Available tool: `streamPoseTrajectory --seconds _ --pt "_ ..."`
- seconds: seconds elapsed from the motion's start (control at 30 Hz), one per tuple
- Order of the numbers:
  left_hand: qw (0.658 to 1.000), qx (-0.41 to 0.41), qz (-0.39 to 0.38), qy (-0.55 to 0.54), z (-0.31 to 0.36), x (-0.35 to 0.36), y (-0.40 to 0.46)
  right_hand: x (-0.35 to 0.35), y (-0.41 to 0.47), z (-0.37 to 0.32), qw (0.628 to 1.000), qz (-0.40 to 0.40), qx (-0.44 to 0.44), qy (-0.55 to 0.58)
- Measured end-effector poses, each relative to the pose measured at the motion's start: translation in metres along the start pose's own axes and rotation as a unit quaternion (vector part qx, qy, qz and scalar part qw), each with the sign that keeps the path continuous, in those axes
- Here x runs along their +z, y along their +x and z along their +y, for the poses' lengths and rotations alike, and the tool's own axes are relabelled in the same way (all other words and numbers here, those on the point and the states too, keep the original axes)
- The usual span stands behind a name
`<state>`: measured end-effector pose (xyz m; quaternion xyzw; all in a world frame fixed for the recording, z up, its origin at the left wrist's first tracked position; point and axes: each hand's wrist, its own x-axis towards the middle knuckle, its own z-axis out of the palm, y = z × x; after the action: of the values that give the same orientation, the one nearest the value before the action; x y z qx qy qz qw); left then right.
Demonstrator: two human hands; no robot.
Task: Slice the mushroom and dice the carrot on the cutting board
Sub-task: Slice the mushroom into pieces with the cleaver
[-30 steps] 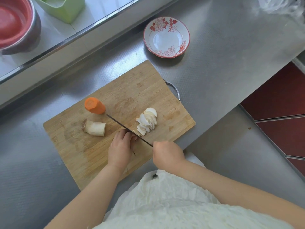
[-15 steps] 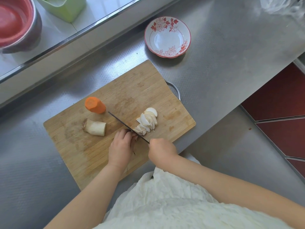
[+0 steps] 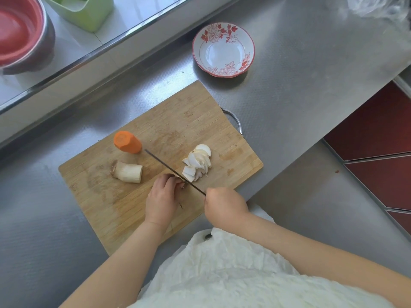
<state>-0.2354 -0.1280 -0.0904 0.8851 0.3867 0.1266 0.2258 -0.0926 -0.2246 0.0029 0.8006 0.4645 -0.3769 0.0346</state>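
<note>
A wooden cutting board (image 3: 182,121) lies on the steel counter. On it stand an orange carrot stub (image 3: 127,142) and a whole mushroom stem piece (image 3: 127,171), with a pile of white mushroom slices (image 3: 198,162) to the right. My right hand (image 3: 224,205) grips the handle of a knife (image 3: 171,170), whose blade runs edge-down beside the slices. My left hand (image 3: 161,197) presses on a mushroom piece under the blade; my fingers almost hide that piece.
A white bowl with red flowers (image 3: 223,50) sits beyond the board. A red-lined metal pot (image 3: 22,34) and a green container (image 3: 84,12) stand on the raised ledge at top left. The counter edge drops off at right.
My right hand has pulled left and toward the board, sliding the knife along the cut. The slice pile has grown slightly. My left hand holds still.
</note>
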Motion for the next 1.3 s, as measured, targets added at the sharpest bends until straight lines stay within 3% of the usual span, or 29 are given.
streamPoseTrajectory --seconds 0.43,0.87,1.13,1.3 --pt "1.000 0.009 0.001 0.007 0.002 -0.002 0.001 -0.004 0.004 -0.014 0.998 -0.054 0.024 -0.020" --pt "1.000 -0.007 -0.017 0.003 0.000 -0.010 0.000 0.007 0.026 0.006 0.989 -0.052 0.076 0.116" --pt "0.999 -0.003 -0.036 0.034 -0.003 -0.013 0.003 0.011 0.001 0.004 0.999 0.003 -0.002 0.036" --pt "0.999 0.020 -0.037 0.034 -0.004 -0.015 0.003 0.005 -0.004 -0.006 1.000 -0.003 -0.005 -0.007"
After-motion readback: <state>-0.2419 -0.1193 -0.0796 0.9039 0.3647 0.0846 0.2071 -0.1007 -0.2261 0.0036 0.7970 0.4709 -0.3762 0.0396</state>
